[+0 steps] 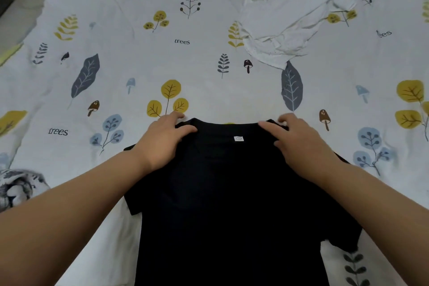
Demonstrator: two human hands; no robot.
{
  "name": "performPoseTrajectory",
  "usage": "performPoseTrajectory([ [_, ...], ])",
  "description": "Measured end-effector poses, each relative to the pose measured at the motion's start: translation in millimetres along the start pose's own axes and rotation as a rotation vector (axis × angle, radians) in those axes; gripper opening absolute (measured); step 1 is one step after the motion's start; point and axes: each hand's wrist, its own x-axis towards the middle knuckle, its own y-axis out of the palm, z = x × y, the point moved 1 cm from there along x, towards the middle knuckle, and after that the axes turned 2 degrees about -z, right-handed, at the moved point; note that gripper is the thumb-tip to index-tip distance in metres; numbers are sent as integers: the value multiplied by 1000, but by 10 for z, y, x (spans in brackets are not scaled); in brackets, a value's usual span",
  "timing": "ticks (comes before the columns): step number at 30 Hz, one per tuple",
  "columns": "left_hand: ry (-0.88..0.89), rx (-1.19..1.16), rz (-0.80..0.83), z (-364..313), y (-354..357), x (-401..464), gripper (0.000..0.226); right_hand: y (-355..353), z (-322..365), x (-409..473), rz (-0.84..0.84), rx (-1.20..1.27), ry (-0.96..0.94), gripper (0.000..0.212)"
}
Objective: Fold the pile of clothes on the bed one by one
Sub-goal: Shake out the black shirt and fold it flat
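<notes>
Black T-shirt (232,204) spread flat on bed (139,65). Left hand (162,144) and right hand (299,144) pinching shoulders beside collar, probably to square garment before folding. White garment (290,18) crumpled, well apart.

Both bare forearms reach forward from the near corners, converging toward the collar of the black T-shirt (227,204). The left hand (162,140) lies palm down at the collar's left end, fingers curled onto its edge. The right hand (299,140) mirrors it at the collar's right end.
</notes>
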Motion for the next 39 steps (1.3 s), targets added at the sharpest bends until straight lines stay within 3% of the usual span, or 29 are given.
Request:
performPoseTrajectory([
  [4, -17, 82, 78, 133, 27, 206, 18, 63, -44, 326, 107, -145, -20, 18],
  [7, -158, -16, -138, 178, -37, 298, 14, -5, -125, 452, -176, -41, 165, 8],
  [9, -289, -188, -223, 176, -38, 319, 13, -1, -163, 484, -237, 197, 306, 6],
  [12, -398, -438, 24, 186, 16, 325, 36, 30, -228, 497, 97, 471, 467, 47],
  [14, -462, -513, 177, 242, 16, 341, 35, 3, -309, 523, 252, 373, 450, 46],
  [16, -464, -530, 226, 299, 17, 383, 21, 0, -396, 589, 292, 262, 415, 38],
  [21, -422, -230, -122, 312, -72, 634, 14, -112, -455, 821, -175, 168, 482, 26],
  [25, -472, -84, -348, 201, -142, 848, 28, -198, -351, 1029, -379, 26, 492, 41],
  [27, -444, -52, -440, 53, -146, 830, 39, -221, -192, 988, -474, -24, 426, 54],
  [29, -265, -35, -474, -181, -57, 711, 50, -133, 37, 791, -559, -25, 271, 58],
  [30, -162, -18, -443, -299, 35, 606, 54, -27, 152, 648, -539, -35, 191, 59],
  [32, -31, 55, -243, -421, 260, 366, 63, 243, 264, 357, -286, -103, 114, 68],
  [34, -34, 171, 15, -316, 481, 177, 70, 467, 119, 135, 21, -178, 172, 76],
  [35, -67, 199, 84, -218, 556, 126, 70, 533, -14, 66, 90, -191, 222, 77],
  [39, -212, 182, 142, -80, 529, 162, 72, 493, -273, 27, 64, -167, 293, 74],
])
